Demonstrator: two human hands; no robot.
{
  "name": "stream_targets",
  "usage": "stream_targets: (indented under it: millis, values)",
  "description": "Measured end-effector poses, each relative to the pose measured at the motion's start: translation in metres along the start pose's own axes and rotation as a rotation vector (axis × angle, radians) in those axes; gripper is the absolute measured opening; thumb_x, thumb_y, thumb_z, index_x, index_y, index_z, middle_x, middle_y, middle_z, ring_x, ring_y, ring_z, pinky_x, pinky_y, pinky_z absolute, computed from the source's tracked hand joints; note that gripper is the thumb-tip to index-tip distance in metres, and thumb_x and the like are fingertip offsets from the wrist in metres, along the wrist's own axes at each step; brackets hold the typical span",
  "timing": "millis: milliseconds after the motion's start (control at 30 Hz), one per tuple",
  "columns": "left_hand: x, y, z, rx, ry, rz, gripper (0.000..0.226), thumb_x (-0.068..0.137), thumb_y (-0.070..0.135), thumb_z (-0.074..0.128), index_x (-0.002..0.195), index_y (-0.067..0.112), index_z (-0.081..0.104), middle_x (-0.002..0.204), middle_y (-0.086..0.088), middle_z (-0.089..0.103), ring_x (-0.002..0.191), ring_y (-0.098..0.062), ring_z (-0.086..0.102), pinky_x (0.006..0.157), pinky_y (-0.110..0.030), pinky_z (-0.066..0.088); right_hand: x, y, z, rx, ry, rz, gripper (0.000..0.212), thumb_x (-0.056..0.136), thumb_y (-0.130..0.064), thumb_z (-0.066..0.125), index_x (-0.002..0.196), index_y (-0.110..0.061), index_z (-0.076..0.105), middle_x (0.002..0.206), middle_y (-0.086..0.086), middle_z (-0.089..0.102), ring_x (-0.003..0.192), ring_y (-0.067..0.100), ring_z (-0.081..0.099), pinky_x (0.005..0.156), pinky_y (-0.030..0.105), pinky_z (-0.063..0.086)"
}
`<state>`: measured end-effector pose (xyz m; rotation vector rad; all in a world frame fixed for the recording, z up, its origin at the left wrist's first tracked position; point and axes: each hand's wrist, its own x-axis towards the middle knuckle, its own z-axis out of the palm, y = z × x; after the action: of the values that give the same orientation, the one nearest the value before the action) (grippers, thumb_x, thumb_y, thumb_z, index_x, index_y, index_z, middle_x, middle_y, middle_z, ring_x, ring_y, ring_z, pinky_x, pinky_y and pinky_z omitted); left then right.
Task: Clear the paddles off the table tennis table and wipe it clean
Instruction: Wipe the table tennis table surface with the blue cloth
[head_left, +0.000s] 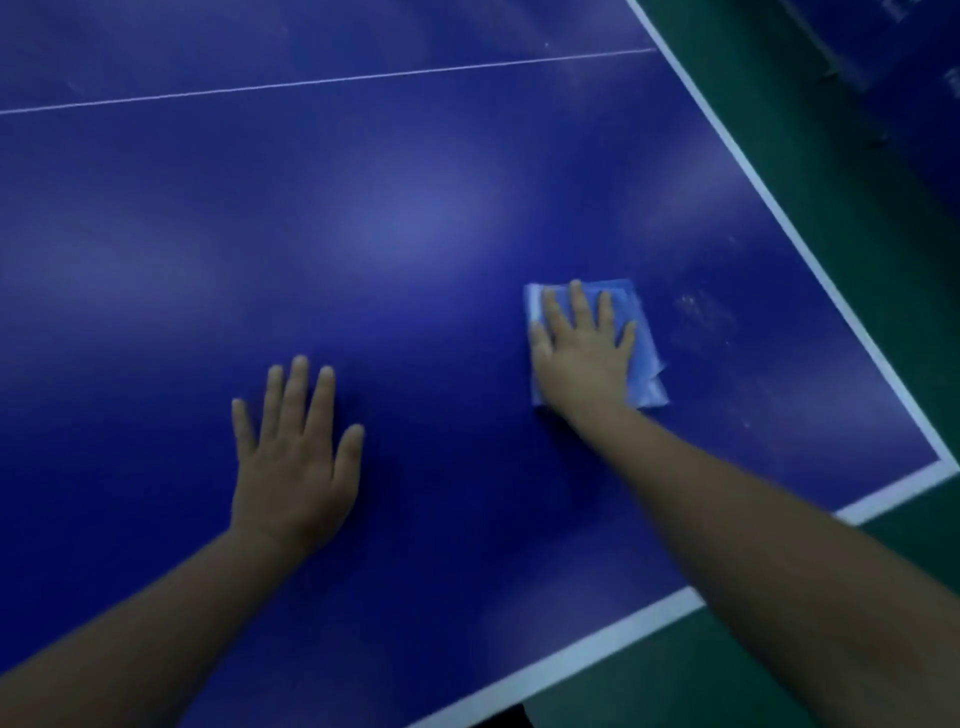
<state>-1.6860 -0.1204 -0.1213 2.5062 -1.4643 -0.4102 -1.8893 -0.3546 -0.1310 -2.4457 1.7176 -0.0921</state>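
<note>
The blue table tennis table (405, 218) fills most of the view, with a thin white centre line across the far part. My right hand (584, 351) lies flat, fingers spread, pressing a folded light-blue cloth (644, 364) onto the surface near the table's right corner. My left hand (293, 457) rests palm down on the bare surface, fingers apart, holding nothing. No paddles are in view. Pale smudges (704, 317) mark the surface just right of the cloth.
White border lines run along the right edge (779, 208) and the near edge (597, 649), meeting at a corner (943, 467). Beyond them lies green floor (841, 156). A dark blue panel (893, 62) stands at the upper right.
</note>
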Motion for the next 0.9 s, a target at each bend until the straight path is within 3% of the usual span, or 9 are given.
stream_targets:
  millis: [133, 233, 333, 400, 467, 567, 667, 833, 900]
  values:
    - [-0.033, -0.011, 0.016, 0.120, -0.036, 0.016, 0.077, 0.097, 0.060, 0.010, 0.159, 0.015, 0.014, 0.167, -0.005, 0.000, 0.153, -0.018, -0.014, 0.122, -0.053, -0.009, -0.163, 0.005, 0.006, -0.012, -0.089, -0.497, 0.048, 0.104, -0.049, 0.034, 0.150, -0.038, 0.039, 0.162, -0.005, 0.027, 0.152, 0.030, 0.015, 0.117, 0.064, 0.013]
    - [-0.036, -0.011, 0.016, 0.138, -0.048, 0.018, 0.074, 0.098, 0.058, 0.011, 0.159, 0.016, 0.015, 0.167, -0.005, 0.002, 0.153, -0.019, -0.013, 0.122, -0.052, -0.008, -0.195, 0.063, -0.009, -0.076, -0.204, -0.596, 0.051, 0.104, -0.055, 0.028, 0.154, -0.044, 0.025, 0.164, -0.008, 0.019, 0.153, 0.027, 0.011, 0.119, 0.059, 0.007]
    - [-0.035, -0.009, 0.013, 0.129, -0.048, 0.011, 0.073, 0.097, 0.057, 0.010, 0.160, 0.019, 0.012, 0.168, -0.004, 0.000, 0.152, -0.017, -0.016, 0.122, -0.051, -0.011, -0.145, 0.096, -0.014, -0.114, -0.181, -0.238, 0.055, 0.102, -0.060, 0.013, 0.155, -0.044, 0.013, 0.166, -0.009, 0.008, 0.154, 0.024, 0.001, 0.121, 0.055, 0.001]
    - [-0.035, -0.008, 0.012, 0.122, -0.050, 0.014, 0.073, 0.096, 0.057, 0.010, 0.160, 0.020, 0.011, 0.168, -0.004, 0.000, 0.152, -0.017, -0.016, 0.122, -0.050, -0.012, -0.111, 0.083, -0.016, -0.012, -0.136, 0.152, 0.056, 0.103, -0.055, 0.017, 0.157, -0.040, 0.013, 0.167, -0.009, 0.002, 0.153, 0.024, -0.005, 0.121, 0.057, -0.001]
    - [-0.034, -0.008, 0.011, 0.123, -0.049, 0.015, 0.073, 0.096, 0.057, 0.010, 0.159, 0.021, 0.012, 0.168, -0.005, 0.000, 0.153, -0.018, -0.015, 0.121, -0.050, -0.012, -0.103, 0.043, -0.010, 0.036, -0.104, 0.350, 0.055, 0.104, -0.050, 0.020, 0.158, -0.038, 0.014, 0.167, -0.006, 0.003, 0.153, 0.027, -0.004, 0.120, 0.060, 0.001]
    - [-0.035, -0.008, 0.012, 0.115, -0.051, 0.015, 0.073, 0.095, 0.056, 0.011, 0.159, 0.020, 0.015, 0.168, -0.005, 0.002, 0.153, -0.019, -0.012, 0.121, -0.049, -0.013, -0.168, -0.014, 0.005, -0.004, -0.093, -0.112, 0.054, 0.103, -0.047, 0.026, 0.155, -0.035, 0.028, 0.166, -0.002, 0.016, 0.153, 0.032, 0.006, 0.118, 0.064, 0.006]
    - [-0.034, -0.008, 0.011, 0.103, -0.057, 0.007, 0.074, 0.095, 0.056, 0.012, 0.159, 0.020, 0.015, 0.168, -0.006, 0.002, 0.153, -0.019, -0.012, 0.121, -0.048, -0.014, -0.227, 0.013, 0.000, -0.033, -0.217, -0.490, 0.050, 0.103, -0.050, 0.033, 0.151, -0.038, 0.035, 0.163, -0.006, 0.024, 0.153, 0.028, 0.011, 0.120, 0.061, 0.005]
    - [-0.034, -0.006, 0.011, 0.112, -0.052, 0.009, 0.072, 0.096, 0.055, 0.014, 0.159, 0.019, 0.017, 0.167, -0.008, 0.004, 0.154, -0.022, -0.009, 0.121, -0.047, -0.015, -0.175, 0.116, -0.019, -0.122, -0.253, 0.007, 0.059, 0.096, -0.062, 0.006, 0.153, -0.044, 0.003, 0.165, -0.015, -0.003, 0.152, 0.016, -0.014, 0.122, 0.051, -0.007]
    - [-0.034, -0.006, 0.010, 0.117, -0.048, 0.012, 0.072, 0.096, 0.054, 0.014, 0.159, 0.019, 0.019, 0.167, -0.009, 0.005, 0.154, -0.023, -0.008, 0.119, -0.043, -0.020, -0.157, 0.125, -0.026, -0.091, -0.233, 0.156, 0.064, 0.094, -0.061, 0.003, 0.155, -0.043, 0.005, 0.165, -0.014, -0.004, 0.152, 0.015, -0.015, 0.122, 0.050, -0.008]
